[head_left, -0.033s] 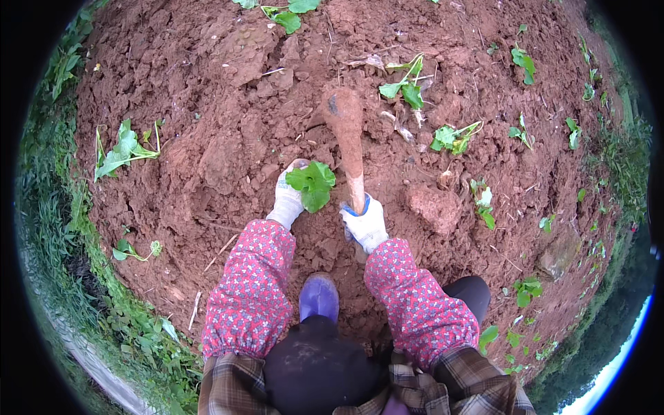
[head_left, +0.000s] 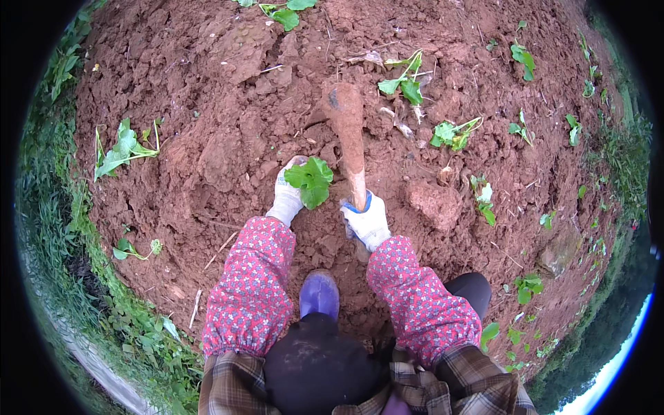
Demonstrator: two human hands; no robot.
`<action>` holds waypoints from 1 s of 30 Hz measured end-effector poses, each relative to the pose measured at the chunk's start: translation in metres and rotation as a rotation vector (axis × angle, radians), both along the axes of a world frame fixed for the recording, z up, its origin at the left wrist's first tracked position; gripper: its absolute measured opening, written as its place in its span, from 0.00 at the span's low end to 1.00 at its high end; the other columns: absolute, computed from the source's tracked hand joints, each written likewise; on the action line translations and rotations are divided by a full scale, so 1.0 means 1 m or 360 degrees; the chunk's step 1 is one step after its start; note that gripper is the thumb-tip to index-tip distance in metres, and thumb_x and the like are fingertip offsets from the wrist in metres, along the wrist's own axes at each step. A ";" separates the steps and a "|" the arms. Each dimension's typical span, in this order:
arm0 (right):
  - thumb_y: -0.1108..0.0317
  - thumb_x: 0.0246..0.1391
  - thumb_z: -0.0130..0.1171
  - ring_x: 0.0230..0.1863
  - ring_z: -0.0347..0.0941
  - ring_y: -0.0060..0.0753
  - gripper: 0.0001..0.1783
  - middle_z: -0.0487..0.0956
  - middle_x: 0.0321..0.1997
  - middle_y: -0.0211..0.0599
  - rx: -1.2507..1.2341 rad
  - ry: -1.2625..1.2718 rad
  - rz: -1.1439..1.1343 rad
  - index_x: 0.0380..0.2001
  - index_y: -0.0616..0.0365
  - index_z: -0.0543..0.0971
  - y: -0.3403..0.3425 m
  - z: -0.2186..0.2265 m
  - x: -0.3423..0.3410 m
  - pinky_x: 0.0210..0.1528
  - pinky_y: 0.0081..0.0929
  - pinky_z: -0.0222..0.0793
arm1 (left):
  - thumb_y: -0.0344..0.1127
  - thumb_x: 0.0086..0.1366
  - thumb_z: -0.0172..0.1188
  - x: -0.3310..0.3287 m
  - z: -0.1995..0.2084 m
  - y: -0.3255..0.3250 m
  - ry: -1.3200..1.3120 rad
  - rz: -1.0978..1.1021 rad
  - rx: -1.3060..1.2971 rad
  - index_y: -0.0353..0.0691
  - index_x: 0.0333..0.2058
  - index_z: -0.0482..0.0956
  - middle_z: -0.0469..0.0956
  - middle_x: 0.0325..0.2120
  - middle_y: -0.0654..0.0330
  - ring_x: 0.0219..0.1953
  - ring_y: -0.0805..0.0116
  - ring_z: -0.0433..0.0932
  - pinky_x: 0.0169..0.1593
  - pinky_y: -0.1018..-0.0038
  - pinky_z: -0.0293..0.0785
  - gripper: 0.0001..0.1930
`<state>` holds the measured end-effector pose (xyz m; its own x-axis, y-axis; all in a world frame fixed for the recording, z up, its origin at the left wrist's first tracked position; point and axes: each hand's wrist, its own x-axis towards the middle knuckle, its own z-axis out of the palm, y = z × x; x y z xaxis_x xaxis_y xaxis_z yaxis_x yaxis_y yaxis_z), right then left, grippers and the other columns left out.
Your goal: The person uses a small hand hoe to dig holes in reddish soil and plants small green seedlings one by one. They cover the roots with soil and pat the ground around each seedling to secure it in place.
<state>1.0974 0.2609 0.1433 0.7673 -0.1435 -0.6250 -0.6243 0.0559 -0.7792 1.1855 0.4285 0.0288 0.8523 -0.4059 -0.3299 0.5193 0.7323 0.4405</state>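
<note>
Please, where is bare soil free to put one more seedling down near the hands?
Bare red soil lies left of the left hand, toward the wilted seedling. Another patch lies right of the right hand, around the clod. It is crowded beyond the hoe, where seedlings lie close together.

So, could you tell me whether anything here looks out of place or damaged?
Nothing is clearly wrong. The left hand holds a seedling upright in the soil; the right hand grips a soil-caked hoe. Several other seedlings, such as one at left, lie limp and flat.
</note>
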 end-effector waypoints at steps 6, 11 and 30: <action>0.70 0.48 0.67 0.18 0.68 0.15 0.13 0.75 0.21 0.28 -0.0205 -0.0540 -0.0256 0.33 0.62 0.74 -0.036 0.093 0.025 0.18 0.17 0.64 | 0.38 0.64 0.49 0.004 -0.032 0.007 -0.0749 -0.0179 0.0675 0.41 0.44 0.72 0.77 0.42 0.58 0.45 0.61 0.75 0.51 0.65 0.72 0.12; 0.68 0.52 0.64 0.19 0.68 0.18 0.38 0.77 0.30 0.34 -0.0183 -0.1267 -0.0186 0.63 0.62 0.60 -0.056 0.179 0.057 0.18 0.18 0.66 | 0.40 0.67 0.44 0.004 -0.040 0.009 0.0165 -0.0095 -0.0287 0.42 0.41 0.72 0.75 0.39 0.58 0.43 0.55 0.73 0.51 0.59 0.71 0.12; 0.61 0.49 0.63 0.35 0.77 0.49 0.28 0.79 0.35 0.54 -0.0865 -0.0851 0.0251 0.54 0.56 0.70 -0.043 0.056 -0.002 0.39 0.37 0.73 | 0.50 0.65 0.44 0.009 -0.021 0.007 -0.0204 -0.0248 0.0654 0.39 0.46 0.72 0.75 0.40 0.54 0.43 0.55 0.73 0.50 0.58 0.71 0.21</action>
